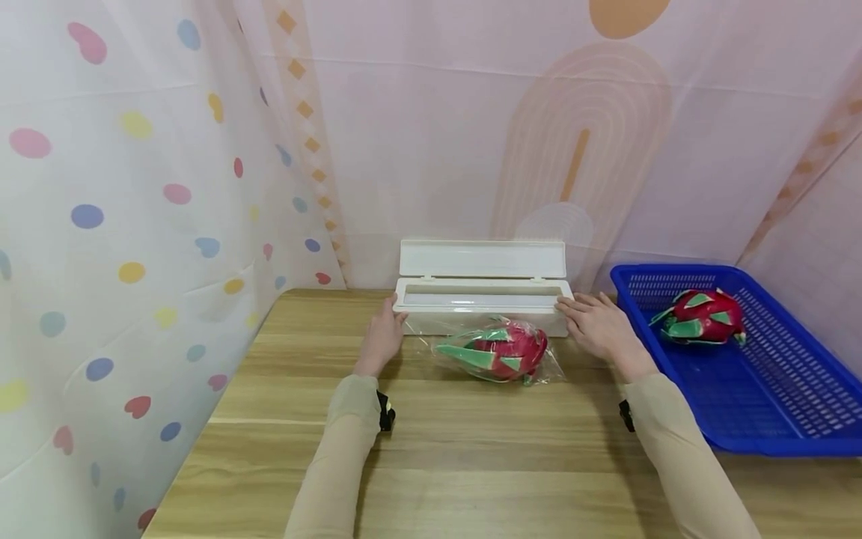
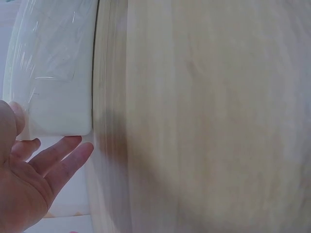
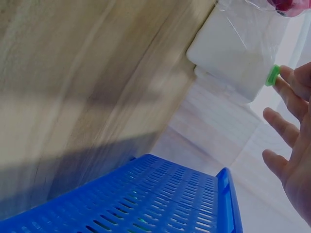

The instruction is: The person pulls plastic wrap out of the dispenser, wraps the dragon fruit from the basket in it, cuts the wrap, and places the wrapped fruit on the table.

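Near the surface's (image 1: 498, 464) back edge, your left grip (image 1: 384, 335) clasps the white box (image 1: 438, 322) behind the film-covered dragon fruit (image 1: 503, 353); your right grip (image 1: 595, 323), loose, touches the green slider (image 3: 273, 75) (likely cutting; slide evenly).

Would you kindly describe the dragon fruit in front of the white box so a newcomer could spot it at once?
At the far edge of the wooden table stands a long white box with its lid raised. Directly in front lies a red-and-green dragon fruit in clear plastic film. It is the one on the table; the other dragon fruit lies inside the blue basket.
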A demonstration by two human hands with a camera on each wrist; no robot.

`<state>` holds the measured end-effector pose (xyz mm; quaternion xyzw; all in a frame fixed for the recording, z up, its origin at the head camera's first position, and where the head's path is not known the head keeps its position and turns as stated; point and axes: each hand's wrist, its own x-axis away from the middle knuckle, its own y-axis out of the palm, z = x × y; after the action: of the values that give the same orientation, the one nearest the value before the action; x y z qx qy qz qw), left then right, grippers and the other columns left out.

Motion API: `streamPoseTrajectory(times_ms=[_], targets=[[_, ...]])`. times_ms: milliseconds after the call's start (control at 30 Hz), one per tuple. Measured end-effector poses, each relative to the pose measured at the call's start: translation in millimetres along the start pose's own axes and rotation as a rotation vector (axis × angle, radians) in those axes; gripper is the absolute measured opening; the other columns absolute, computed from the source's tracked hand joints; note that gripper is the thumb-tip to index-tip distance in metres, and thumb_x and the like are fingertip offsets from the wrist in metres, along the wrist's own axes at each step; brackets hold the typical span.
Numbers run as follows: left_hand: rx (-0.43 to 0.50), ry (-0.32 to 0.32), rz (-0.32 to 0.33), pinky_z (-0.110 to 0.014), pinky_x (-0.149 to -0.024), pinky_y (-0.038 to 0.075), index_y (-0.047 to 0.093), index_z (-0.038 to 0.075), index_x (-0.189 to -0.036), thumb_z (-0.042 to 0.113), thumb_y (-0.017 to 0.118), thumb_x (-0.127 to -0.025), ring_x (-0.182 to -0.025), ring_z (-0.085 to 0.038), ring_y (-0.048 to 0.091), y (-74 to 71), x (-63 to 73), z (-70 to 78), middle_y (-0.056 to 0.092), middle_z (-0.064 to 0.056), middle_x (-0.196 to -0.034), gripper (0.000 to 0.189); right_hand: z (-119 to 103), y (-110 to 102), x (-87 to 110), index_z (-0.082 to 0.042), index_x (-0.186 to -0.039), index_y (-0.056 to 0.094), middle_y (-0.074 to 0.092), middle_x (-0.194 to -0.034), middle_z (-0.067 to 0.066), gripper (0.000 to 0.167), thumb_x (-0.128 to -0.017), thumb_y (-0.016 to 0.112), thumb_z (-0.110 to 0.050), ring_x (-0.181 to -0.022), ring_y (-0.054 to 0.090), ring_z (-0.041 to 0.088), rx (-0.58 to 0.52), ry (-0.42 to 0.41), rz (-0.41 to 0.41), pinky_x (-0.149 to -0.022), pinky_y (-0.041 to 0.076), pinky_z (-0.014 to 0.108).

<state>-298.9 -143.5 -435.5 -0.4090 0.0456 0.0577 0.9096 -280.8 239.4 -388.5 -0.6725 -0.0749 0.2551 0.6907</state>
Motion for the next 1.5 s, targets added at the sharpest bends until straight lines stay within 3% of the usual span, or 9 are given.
streamPoseTrajectory(times_ms=[233,367,567,700,833,967,1100,1233,1500], targets=[[0.018,0.003,-0.013,-0.045,-0.082,0.05,0.027,0.008,-0.147,0.029,0.041,-0.102,-0.079,-0.029,0.055,-0.4,-0.4,2.4,0.048,-0.022,-0.141,0.052,0.8,-6.0,2.4,-0.015,-0.133,0.056,0.051,-0.141,0.014,0.041,-0.095,0.041,-0.02,-0.124,0.052,0.039,-0.081,0.09,-0.032,-0.097,0.044,0.056],[0.02,0.015,-0.013,-0.047,-0.093,0.048,0.027,0.006,-0.147,0.028,0.041,-0.102,-0.095,-0.032,0.058,-1.3,-0.4,2.7,0.047,-0.022,-0.142,0.052,3.6,-4.0,2.1,-0.014,-0.138,0.05,0.048,-0.141,0.022,0.046,-0.093,0.042,-0.018,-0.111,0.058,0.047,-0.189,0.123,-0.082,-0.081,0.05,0.057],[0.033,0.048,-0.018,-0.051,-0.106,0.04,0.024,0.003,-0.148,0.025,0.041,-0.102,-0.116,-0.038,0.056,-3.4,2.5,-0.1,0.047,-0.027,-0.14,0.054,0.2,4.6,-1.1,-0.008,-0.136,0.052,0.052,-0.134,0.028,0.042,-0.095,0.048,-0.015,-0.11,0.059,0.047,-0.254,0.088,-0.014,-0.085,0.049,0.057],[0.015,0.084,-0.021,-0.052,-0.101,0.044,0.02,0.009,-0.151,0.023,0.042,-0.102,-0.11,-0.041,0.059,-2.9,4.6,-2.0,0.051,-0.027,-0.135,0.055,-7.8,10.2,-7.5,-0.007,-0.137,0.05,0.051,-0.135,0.029,0.041,-0.098,0.047,-0.02,-0.113,0.056,0.049,-0.31,0.188,0.023,-0.088,0.047,0.06],[-0.006,0.134,-0.008,-0.053,-0.104,0.041,0.026,0.015,-0.15,0.02,0.042,-0.102,-0.119,-0.041,0.055,-2.8,5.6,-2.2,0.048,-0.025,-0.14,0.051,-14.5,16.1,-18.3,0.0,-0.136,0.049,0.053,-0.132,0.03,0.046,-0.098,0.048,-0.026,-0.115,0.054,0.05,-0.41,0.34,0.118,-0.092,0.046,0.06],[-0.027,0.156,-0.002,-0.053,-0.113,0.029,0.033,0.013,-0.148,0.018,0.041,-0.102,-0.136,-0.041,0.037,-3.1,5.3,-1.9,0.034,-0.026,-0.149,0.047,-18.3,20.6,-28.1,0.008,-0.11,0.06,0.064,-0.104,0.032,0.04,-0.095,0.051,-0.028,-0.096,0.062,0.05,-0.419,0.433,0.174,-0.078,0.05,0.057],[-0.033,0.151,-0.018,-0.052,-0.113,0.03,0.032,0.014,-0.148,0.019,0.042,-0.102,-0.134,-0.039,0.04,-2.0,4.7,-2.3,0.033,-0.024,-0.151,0.048,-18.7,22.3,-31.0,-0.001,-0.071,0.05,0.057,-0.067,0.02,0.037,-0.094,0.053,-0.03,-0.069,0.059,0.037,-0.413,0.523,0.155,-0.056,0.045,0.044],[-0.013,0.153,-0.015,-0.051,-0.113,0.031,0.032,0.014,-0.148,0.018,0.043,-0.101,-0.131,-0.038,0.046,-0.8,4.0,-3.5,0.032,-0.023,-0.151,0.049,-17.7,21.6,-29.9,-0.007,-0.064,0.041,0.045,-0.058,0.008,0.04,-0.093,0.054,-0.031,-0.062,0.051,0.028,-0.443,0.557,0.16,-0.054,0.039,0.035],[-0.002,0.153,-0.026,-0.05,-0.113,0.031,0.031,0.014,-0.149,0.018,0.043,-0.101,-0.129,-0.036,0.048,-0.5,1.2,-5.6,0.03,-0.023,-0.152,0.049,-13.2,17.3,-26.2,-0.009,-0.061,0.036,0.036,-0.053,0.002,0.038,-0.094,0.053,-0.019,-0.053,0.044,0.023,-0.485,0.492,0.177,-0.05,0.033,0.029]])
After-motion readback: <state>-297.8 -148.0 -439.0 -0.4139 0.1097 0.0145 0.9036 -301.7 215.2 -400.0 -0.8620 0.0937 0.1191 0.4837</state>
